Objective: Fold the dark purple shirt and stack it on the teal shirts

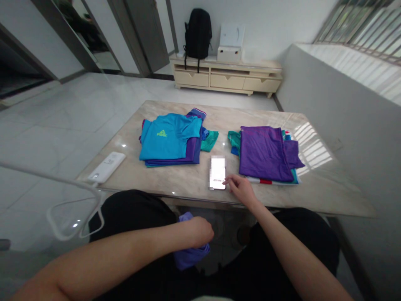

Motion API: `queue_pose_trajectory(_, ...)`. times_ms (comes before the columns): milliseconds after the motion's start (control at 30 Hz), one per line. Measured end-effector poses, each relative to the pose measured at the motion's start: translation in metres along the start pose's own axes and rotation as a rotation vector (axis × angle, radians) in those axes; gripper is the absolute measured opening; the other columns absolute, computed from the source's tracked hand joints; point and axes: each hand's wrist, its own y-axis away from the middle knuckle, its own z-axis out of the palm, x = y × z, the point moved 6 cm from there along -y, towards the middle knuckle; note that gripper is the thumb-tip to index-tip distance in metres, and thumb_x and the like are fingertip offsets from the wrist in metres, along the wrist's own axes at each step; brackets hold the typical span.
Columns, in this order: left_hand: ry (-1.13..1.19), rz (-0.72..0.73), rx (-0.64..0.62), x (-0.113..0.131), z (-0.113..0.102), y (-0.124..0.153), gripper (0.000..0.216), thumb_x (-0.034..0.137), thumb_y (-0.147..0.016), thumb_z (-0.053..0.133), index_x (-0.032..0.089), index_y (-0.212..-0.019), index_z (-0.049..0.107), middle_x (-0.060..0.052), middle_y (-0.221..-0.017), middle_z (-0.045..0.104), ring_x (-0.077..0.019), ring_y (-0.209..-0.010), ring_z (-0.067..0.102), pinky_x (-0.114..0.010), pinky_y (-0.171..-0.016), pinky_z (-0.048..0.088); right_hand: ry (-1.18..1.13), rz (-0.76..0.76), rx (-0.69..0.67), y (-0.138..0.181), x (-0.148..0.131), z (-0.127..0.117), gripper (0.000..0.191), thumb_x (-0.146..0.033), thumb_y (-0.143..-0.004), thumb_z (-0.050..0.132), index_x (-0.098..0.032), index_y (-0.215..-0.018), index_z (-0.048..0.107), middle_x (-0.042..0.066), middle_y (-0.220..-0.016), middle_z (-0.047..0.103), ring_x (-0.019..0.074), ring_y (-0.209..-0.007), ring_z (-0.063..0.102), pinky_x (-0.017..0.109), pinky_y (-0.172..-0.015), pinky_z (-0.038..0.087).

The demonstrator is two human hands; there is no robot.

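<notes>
My right hand [240,188] reaches over the table's near edge, its fingers at the lower right of a lit phone [217,172]. One finger touches or hovers just over the screen, and nothing is held in that hand. Down between my knees, my left hand [199,232] is closed on a bunched purple-blue cloth [191,257]; its fingers are turned partly from view. Left of the phone lies a stack of folded shirts with a bright blue shirt [171,136] on top. To the right sits another stack, topped by a purple garment [265,152].
A white power bank [108,167] lies at the left of the marble-look table [175,179], with a white cable [62,173] beside it. Beyond, a low cabinet [227,77] bears a black backpack [198,33] and white boxes [229,53]. A wall [351,108] stands at the right.
</notes>
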Motion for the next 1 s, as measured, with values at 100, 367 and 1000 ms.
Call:
queue_pose_trajectory(100, 0.007, 0.006, -0.002, 0.0008, -0.0021, 0.0018, 0.018, 0.014, -0.087, 0.067, 0.015, -0.100, 0.080, -0.018, -0.098, 0.080, -0.0333, -0.087, 0.077, -0.042, -0.073, 0.064, -0.002, 0.001, 0.002, 0.0001, 0.0003, 0.0000, 0.028, -0.031, -0.100, 0.052, -0.023, -0.094, 0.078, 0.004, -0.091, 0.081, 0.0170, -0.061, 0.069, 0.026, -0.061, 0.049)
queue_pose_trajectory(367, 0.004, -0.002, -0.014, 0.0015, -0.0023, 0.0006, 0.018, 0.013, -0.087, 0.068, 0.014, -0.100, 0.079, -0.018, -0.101, 0.080, -0.0339, -0.089, 0.078, -0.044, -0.076, 0.066, 0.017, 0.009, -0.004, 0.0003, -0.0032, -0.0013, 0.027, -0.031, -0.099, 0.053, -0.023, -0.095, 0.078, 0.003, -0.079, 0.079, 0.0174, -0.060, 0.068, 0.026, -0.061, 0.046)
queue_pose_trajectory(1000, 0.001, 0.003, -0.027, 0.0004, 0.0031, -0.0033, 0.018, 0.015, -0.088, 0.067, 0.014, -0.102, 0.079, -0.018, -0.101, 0.080, -0.0348, -0.092, 0.078, -0.045, -0.077, 0.066, 0.012, -0.001, -0.005, 0.0005, -0.0017, -0.0006, 0.027, -0.030, -0.099, 0.053, -0.022, -0.096, 0.079, 0.003, -0.077, 0.079, 0.0166, -0.058, 0.066, 0.026, -0.060, 0.045)
